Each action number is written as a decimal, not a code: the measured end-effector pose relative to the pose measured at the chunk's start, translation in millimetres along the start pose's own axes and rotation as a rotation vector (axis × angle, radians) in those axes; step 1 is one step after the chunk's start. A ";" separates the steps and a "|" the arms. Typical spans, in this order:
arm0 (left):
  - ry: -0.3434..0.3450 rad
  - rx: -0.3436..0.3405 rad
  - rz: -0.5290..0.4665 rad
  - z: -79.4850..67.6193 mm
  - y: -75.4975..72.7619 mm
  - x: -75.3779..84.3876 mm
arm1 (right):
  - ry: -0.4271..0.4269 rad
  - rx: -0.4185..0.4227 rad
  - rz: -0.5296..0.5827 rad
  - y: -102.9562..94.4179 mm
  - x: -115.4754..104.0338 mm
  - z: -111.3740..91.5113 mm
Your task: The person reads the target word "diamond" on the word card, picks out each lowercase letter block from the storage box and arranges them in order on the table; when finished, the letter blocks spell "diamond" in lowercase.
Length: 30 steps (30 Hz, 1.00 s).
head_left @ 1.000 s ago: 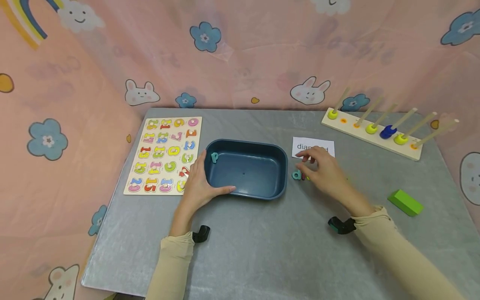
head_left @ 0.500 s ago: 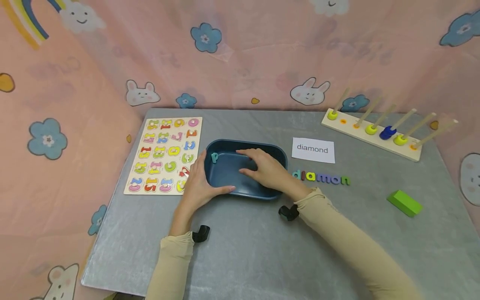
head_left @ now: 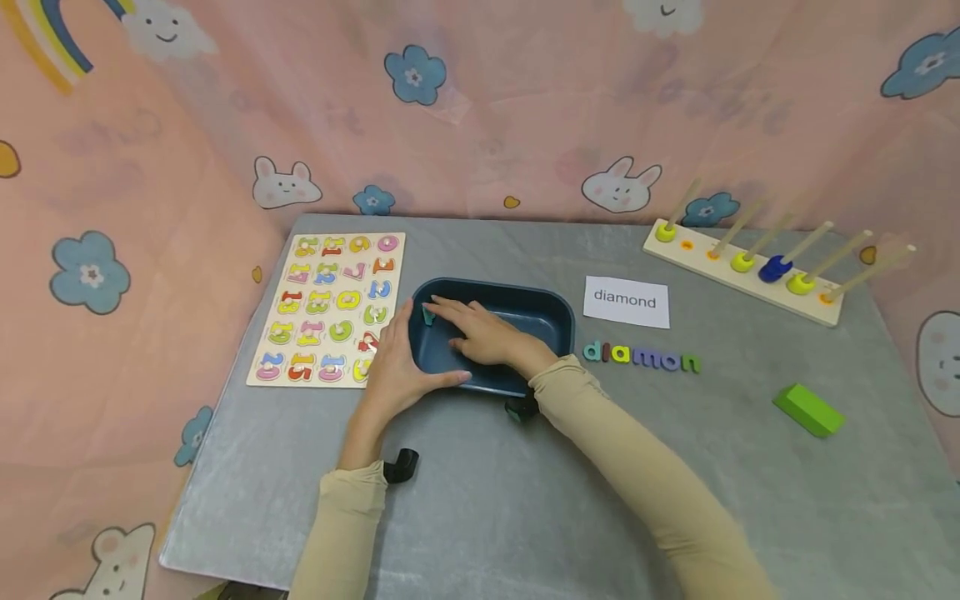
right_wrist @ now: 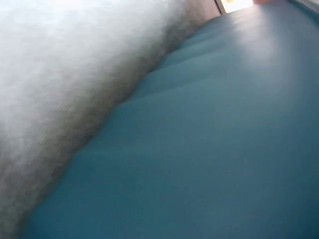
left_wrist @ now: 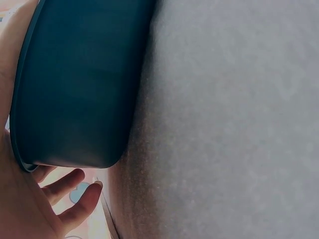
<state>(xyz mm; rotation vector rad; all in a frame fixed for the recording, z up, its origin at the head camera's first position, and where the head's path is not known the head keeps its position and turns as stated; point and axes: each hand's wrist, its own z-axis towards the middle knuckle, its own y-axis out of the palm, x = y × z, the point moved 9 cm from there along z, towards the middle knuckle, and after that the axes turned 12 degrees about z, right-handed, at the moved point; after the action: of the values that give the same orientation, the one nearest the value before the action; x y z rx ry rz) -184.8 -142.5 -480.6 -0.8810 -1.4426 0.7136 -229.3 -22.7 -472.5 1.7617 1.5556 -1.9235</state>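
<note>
My left hand (head_left: 405, 358) grips the left end of a dark blue plastic tub (head_left: 510, 289), its thumb on the front rim and its fingers along the left side. In the left wrist view the tub's outer wall (left_wrist: 84, 84) fills the upper left, with curled fingers below it. Inside the tub, a small teal letter (head_left: 427, 317) leans at the left wall. My right hand (head_left: 487, 333) is over the tub, thumb and fingers spread apart, fingertips right at that letter and partly covering it. The right wrist view shows mostly the tub's outer wall (right_wrist: 209, 129).
Right of the tub lies a row of coloured letters (head_left: 641, 357), under a white card (head_left: 626, 302) printed "diamond". A number puzzle board (head_left: 322, 317) lies to the left. A pegged counting board (head_left: 742, 271) is at the back right, and a green block (head_left: 808, 410) at the right.
My right hand has moved left from the letter row, across the tub to the teal letter, uncovering the card and the row. The left hand stays on the tub.
</note>
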 end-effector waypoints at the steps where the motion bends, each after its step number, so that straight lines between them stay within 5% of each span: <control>1: 0.001 -0.001 0.001 0.1 -0.3 -0.1 | 0.009 -0.016 -0.020 1.4 -1.1 1.2; 8: 0.001 -0.009 -0.002 -0.8 0.4 -0.9 | 0.110 -0.110 -0.189 11.5 -2.1 -0.1; 15: 0.002 -0.010 -0.006 0.6 1.3 0.9 | 0.101 -0.044 -0.273 7.8 -2.6 -2.5; 23: -0.017 0.002 -0.010 -0.5 -1.7 -0.4 | -0.011 0.100 -0.225 -6.1 1.0 -10.7; 30: -0.012 0.003 -0.012 -1.6 -2.2 1.0 | 0.050 0.105 -0.151 -14.7 13.1 -26.4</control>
<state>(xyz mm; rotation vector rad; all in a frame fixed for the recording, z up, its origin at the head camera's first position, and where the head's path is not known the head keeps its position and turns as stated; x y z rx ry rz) -183.4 -143.0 -478.0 -0.8666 -1.4562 0.7136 -225.3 9.8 -469.0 1.7937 1.6780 -2.0810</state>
